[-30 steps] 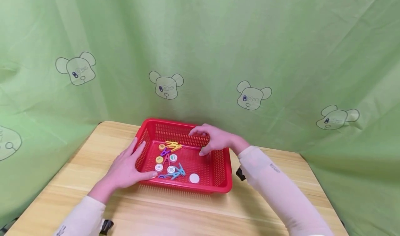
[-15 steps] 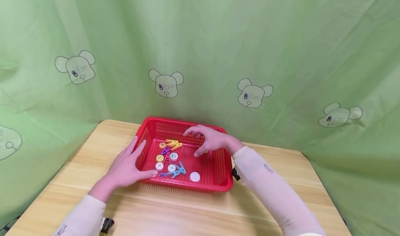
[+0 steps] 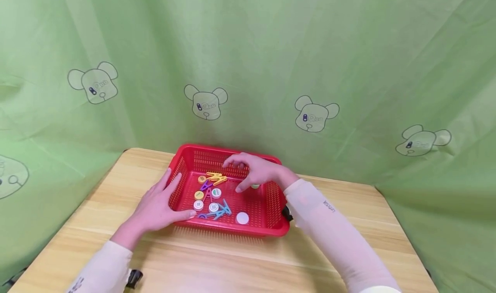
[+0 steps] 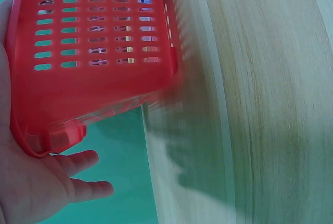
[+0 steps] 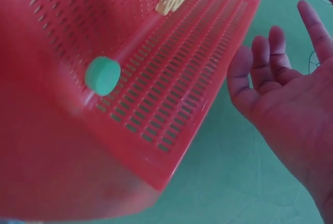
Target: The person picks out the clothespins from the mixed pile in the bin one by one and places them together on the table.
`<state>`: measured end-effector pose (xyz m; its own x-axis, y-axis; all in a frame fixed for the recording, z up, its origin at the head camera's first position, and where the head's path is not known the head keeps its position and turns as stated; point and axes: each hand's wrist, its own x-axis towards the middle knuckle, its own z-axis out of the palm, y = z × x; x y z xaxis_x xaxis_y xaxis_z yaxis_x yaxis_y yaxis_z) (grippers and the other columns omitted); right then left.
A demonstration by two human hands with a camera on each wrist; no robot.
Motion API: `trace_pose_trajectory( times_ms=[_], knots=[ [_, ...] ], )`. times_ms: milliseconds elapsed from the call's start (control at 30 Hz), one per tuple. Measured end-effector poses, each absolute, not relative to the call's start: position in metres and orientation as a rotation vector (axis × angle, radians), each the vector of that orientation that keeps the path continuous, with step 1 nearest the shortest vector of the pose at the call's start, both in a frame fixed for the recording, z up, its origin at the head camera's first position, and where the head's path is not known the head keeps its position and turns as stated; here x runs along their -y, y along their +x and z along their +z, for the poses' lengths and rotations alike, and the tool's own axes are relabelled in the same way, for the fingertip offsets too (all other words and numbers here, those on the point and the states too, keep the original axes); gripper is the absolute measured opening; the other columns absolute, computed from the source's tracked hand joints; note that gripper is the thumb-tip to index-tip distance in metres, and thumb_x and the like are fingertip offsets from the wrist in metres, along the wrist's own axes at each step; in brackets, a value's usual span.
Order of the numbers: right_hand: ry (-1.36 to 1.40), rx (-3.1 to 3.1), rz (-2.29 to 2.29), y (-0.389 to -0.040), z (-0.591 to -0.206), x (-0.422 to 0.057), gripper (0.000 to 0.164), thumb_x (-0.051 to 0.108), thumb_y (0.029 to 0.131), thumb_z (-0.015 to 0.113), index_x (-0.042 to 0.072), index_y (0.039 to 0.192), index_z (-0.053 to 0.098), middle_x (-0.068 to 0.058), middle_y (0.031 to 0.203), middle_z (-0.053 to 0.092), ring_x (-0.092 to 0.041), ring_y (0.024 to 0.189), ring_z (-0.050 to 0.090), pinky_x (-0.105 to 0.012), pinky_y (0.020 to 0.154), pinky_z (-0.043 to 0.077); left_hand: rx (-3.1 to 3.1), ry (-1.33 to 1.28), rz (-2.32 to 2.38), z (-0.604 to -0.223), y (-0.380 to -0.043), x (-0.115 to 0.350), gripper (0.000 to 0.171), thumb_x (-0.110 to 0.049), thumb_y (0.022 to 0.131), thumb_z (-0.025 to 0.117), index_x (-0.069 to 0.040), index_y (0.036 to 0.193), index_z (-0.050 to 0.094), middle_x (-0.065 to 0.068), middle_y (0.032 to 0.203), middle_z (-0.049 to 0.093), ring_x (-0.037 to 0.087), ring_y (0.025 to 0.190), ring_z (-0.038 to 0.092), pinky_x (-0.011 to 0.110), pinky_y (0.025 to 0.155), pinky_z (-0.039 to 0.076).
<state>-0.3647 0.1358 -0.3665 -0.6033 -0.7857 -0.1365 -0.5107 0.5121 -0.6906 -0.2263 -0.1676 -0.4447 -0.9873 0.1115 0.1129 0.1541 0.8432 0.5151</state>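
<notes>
A red plastic basket (image 3: pixel 248 229) holds small clothespins and round bottle caps. My left hand (image 3: pixel 155 209) rests against the basket's left front corner, thumb along the front rim and fingers spread down the left side. Over the basket's right back part hovers my right hand (image 3: pixel 261 170), fingers loosely bent with nothing between them. Below it a green-topped cap (image 5: pixel 103 76) lies near the back wall. Yellow clothespins (image 3: pixel 217 178), a purple clothespin (image 3: pixel 206 185) and blue clothespins (image 3: pixel 221 211) lie among yellow caps (image 3: pixel 199 195) and white caps (image 3: pixel 242 218).
The basket stands on a wooden table (image 3: pixel 217 263). A green curtain (image 3: pixel 255 60) printed with bear heads hangs behind and at the sides. A black object (image 3: pixel 134 278) shows beside the left sleeve.
My right hand has shifted left over the basket, and the green-topped cap has come into view under it. The left hand keeps its place; the things in the basket lie the same.
</notes>
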Motion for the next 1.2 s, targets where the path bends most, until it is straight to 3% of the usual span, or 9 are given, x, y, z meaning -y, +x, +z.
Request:
trace_pose_trajectory(
  times_ms=[167, 367, 500, 700, 967, 1200],
  knots=[
    [-1.077, -2.304, -0.876, -0.365, -0.371, -0.133, 0.072, 0.019, 0.073, 0.09, 0.031, 0.135, 0.056, -0.007, 0.138, 0.049, -0.025, 0.127, 0.043, -0.035, 0.086, 0.054, 2.939, -0.216, -0.831, -0.444, -0.226, 0.167, 0.125, -0.078, 0.068, 0.072, -0.01, 0.16, 0.022, 0.018, 0.165, 0.007, 0.049, 0.141, 0.023, 0.072, 0.1, 0.034],
    [-1.15, -2.238, -0.902, -0.364, -0.381, -0.128, 0.069, 0.018, 0.074, 0.09, 0.021, 0.135, 0.057, -0.004, 0.131, 0.052, -0.034, 0.124, 0.045, -0.043, 0.094, 0.05, 2.937, -0.225, -0.829, -0.446, -0.225, 0.166, 0.125, -0.079, 0.068, 0.071, -0.01, 0.16, 0.022, 0.018, 0.165, 0.007, 0.049, 0.141, 0.024, 0.072, 0.1, 0.034],
    [-1.144, -2.24, -0.897, -0.363, -0.386, -0.122, 0.066, 0.017, 0.074, 0.089, 0.026, 0.132, 0.058, 0.003, 0.124, 0.053, -0.031, 0.122, 0.047, -0.036, 0.09, 0.052, 2.935, -0.216, -0.848, -0.447, -0.226, 0.166, 0.125, -0.078, 0.067, 0.072, -0.011, 0.16, 0.022, 0.017, 0.165, 0.007, 0.048, 0.141, 0.024, 0.071, 0.098, 0.036],
    [-1.064, -2.176, -0.946, -0.361, -0.405, -0.117, 0.071, 0.013, 0.074, 0.089, 0.024, 0.136, 0.057, 0.001, 0.129, 0.051, -0.03, 0.125, 0.044, -0.045, 0.094, 0.051, 2.927, -0.227, -0.85, -0.445, -0.224, 0.165, 0.124, -0.077, 0.068, 0.073, -0.01, 0.16, 0.023, 0.018, 0.165, 0.008, 0.049, 0.141, 0.023, 0.071, 0.099, 0.036],
    [-0.953, -2.148, -0.953, -0.363, -0.423, -0.112, 0.074, 0.011, 0.072, 0.089, 0.025, 0.137, 0.057, -0.005, 0.135, 0.047, -0.036, 0.13, 0.04, -0.036, 0.083, 0.056, 2.931, -0.229, -0.855, -0.443, -0.224, 0.167, 0.125, -0.076, 0.068, 0.074, -0.011, 0.16, 0.021, 0.017, 0.165, 0.007, 0.048, 0.142, 0.022, 0.071, 0.1, 0.034],
    [-0.943, -2.147, -0.886, -0.369, -0.431, -0.108, 0.08, 0.009, 0.07, 0.09, 0.022, 0.14, 0.054, -0.016, 0.142, 0.042, -0.036, 0.13, 0.038, -0.036, 0.085, 0.055, 2.926, -0.23, -0.853, -0.442, -0.226, 0.169, 0.124, -0.076, 0.068, 0.074, -0.01, 0.16, 0.021, 0.017, 0.165, 0.008, 0.048, 0.142, 0.022, 0.071, 0.1, 0.034]
  ],
)
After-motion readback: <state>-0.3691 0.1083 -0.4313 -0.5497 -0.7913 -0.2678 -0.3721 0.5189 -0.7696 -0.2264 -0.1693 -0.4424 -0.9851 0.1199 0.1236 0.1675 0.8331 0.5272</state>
